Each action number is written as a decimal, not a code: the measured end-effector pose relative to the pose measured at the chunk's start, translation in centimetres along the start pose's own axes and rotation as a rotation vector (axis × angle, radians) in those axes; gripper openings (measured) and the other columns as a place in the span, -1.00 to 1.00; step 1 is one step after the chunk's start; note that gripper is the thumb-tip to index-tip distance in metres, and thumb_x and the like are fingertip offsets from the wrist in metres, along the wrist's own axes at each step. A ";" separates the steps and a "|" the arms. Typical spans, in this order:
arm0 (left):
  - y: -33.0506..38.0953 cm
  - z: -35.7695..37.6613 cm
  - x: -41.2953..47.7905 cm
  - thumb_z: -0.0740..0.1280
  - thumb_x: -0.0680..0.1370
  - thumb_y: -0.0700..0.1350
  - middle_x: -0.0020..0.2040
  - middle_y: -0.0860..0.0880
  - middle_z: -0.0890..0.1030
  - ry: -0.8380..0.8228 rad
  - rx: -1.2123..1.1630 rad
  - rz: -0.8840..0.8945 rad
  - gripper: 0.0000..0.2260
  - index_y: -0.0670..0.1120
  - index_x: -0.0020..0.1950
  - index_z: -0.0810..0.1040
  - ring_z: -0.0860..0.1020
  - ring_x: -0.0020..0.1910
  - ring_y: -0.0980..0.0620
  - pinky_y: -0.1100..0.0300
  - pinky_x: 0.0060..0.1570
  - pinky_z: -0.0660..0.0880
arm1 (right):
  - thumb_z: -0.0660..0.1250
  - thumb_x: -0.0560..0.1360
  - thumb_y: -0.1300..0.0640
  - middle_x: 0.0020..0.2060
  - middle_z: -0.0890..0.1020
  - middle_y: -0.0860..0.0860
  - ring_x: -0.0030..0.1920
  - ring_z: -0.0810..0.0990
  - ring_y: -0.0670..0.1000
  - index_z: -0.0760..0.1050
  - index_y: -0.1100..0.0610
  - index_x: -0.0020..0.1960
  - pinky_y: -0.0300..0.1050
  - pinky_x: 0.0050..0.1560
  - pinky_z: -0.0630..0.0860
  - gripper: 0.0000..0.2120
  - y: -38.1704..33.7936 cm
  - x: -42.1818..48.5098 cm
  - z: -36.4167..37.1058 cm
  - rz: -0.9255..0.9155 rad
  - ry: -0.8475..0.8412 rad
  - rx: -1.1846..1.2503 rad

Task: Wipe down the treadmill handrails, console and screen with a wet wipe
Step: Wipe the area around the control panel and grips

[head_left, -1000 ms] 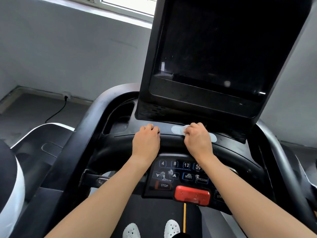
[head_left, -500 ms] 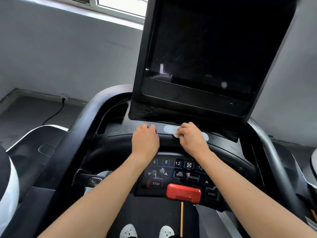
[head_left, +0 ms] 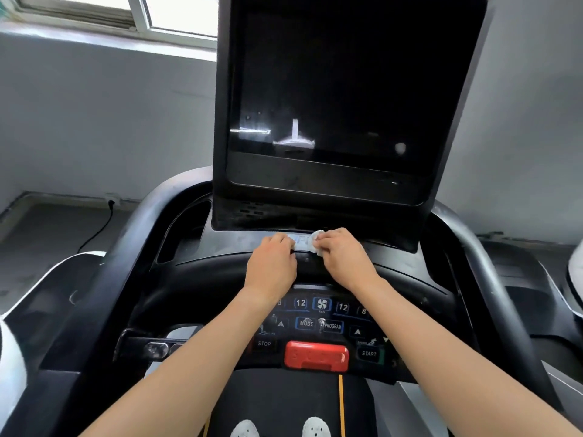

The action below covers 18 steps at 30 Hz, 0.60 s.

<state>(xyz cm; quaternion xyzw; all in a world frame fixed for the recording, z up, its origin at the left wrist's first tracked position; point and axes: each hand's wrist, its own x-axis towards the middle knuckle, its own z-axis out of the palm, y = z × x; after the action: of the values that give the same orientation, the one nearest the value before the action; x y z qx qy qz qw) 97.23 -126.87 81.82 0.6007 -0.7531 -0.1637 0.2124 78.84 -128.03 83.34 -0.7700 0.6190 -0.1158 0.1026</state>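
Past the button panel (head_left: 318,323), the left hand (head_left: 271,263) rests bent-fingered on the console ledge (head_left: 227,244), probably bracing; its fingertips are hidden, so I cannot tell whether it grips anything. Just beside it, the right hand (head_left: 342,257) pinches a balled wet wipe (head_left: 316,242) against the silver logo plate (head_left: 301,239), likely scrubbing there. The dark screen (head_left: 340,89) above is cut off at the top.

We see the screen (head_left: 340,89) as smooth, glossy black glass or plastic that mirrors light, framed in duller black plastic. The console (head_left: 239,247) looks like matt black plastic, greyed by a dusty film. The wet wipe (head_left: 316,244) is white, soft and crumpled, like cloth. The button panel (head_left: 331,326) is smooth and shiny, the red key (head_left: 316,356) glossy plastic. The wall (head_left: 94,121) is matt paint.
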 end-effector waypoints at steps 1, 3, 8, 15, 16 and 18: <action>0.1 0.0 0.0 0.29 0.65 -0.11 0.17 0.02 0.58 0.000 0.013 0.003 -0.83 -0.09 0.21 0.57 0.49 0.17 -0.01 0.06 0.11 0.52 | 0.27 0.59 0.27 0.07 0.68 -0.02 0.13 0.50 0.07 0.72 0.13 0.09 -0.06 0.19 0.47 -0.75 1.0 -0.4 -0.2 0.046 0.020 -0.028; 0.3 0.1 -0.1 0.27 0.66 -0.12 0.15 0.02 0.58 0.010 0.028 0.016 -0.83 -0.09 0.21 0.57 0.50 0.13 0.00 0.07 0.09 0.52 | 0.26 0.56 0.30 -0.04 0.66 -0.01 0.04 0.50 0.05 0.71 0.14 0.04 -0.09 0.07 0.48 -0.74 3.2 -1.4 -0.4 0.187 0.081 -0.064; 0.7 0.5 -0.3 0.24 0.67 -0.15 0.15 0.01 0.58 0.032 0.047 0.018 -0.81 -0.10 0.23 0.57 0.50 0.12 -0.01 0.13 0.11 0.48 | 0.25 0.52 0.29 -0.14 0.62 0.00 -0.06 0.50 0.04 0.66 0.10 -0.07 -0.13 -0.14 0.42 -0.78 3.5 -1.7 -0.2 0.370 0.171 0.004; 0.6 0.5 -0.6 0.23 0.67 -0.16 0.21 0.02 0.57 0.035 0.042 0.018 -0.81 -0.09 0.25 0.55 0.47 0.21 0.01 0.17 0.13 0.42 | 0.34 0.59 0.23 0.08 0.69 -0.08 0.12 0.50 0.03 0.73 0.10 0.11 -0.09 0.20 0.47 -0.79 1.6 -1.4 0.1 0.069 0.085 0.105; 0.5 0.4 -0.6 0.22 0.68 -0.17 0.22 0.02 0.57 0.035 0.036 0.021 -0.79 -0.10 0.27 0.55 0.47 0.22 0.01 0.17 0.14 0.41 | 0.32 0.59 0.24 0.05 0.68 -0.07 0.09 0.49 0.02 0.73 0.10 0.11 -0.10 0.16 0.47 -0.77 2.2 -1.6 0.0 0.105 0.083 0.083; 0.4 0.3 -0.7 0.22 0.68 -0.17 0.25 0.01 0.57 0.032 0.024 0.027 -0.77 -0.11 0.30 0.55 0.47 0.26 0.01 0.18 0.20 0.40 | 0.27 0.60 0.26 -0.03 0.63 -0.06 0.03 0.46 0.01 0.73 0.11 0.11 -0.14 0.05 0.45 -0.74 2.7 -2.1 -0.2 0.191 0.122 0.058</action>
<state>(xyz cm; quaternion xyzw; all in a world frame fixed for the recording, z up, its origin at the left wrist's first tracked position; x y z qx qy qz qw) 96.88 -126.14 81.71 0.5955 -0.7597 -0.1422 0.2191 75.81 -126.53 82.62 -0.6959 0.6910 -0.1698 0.0975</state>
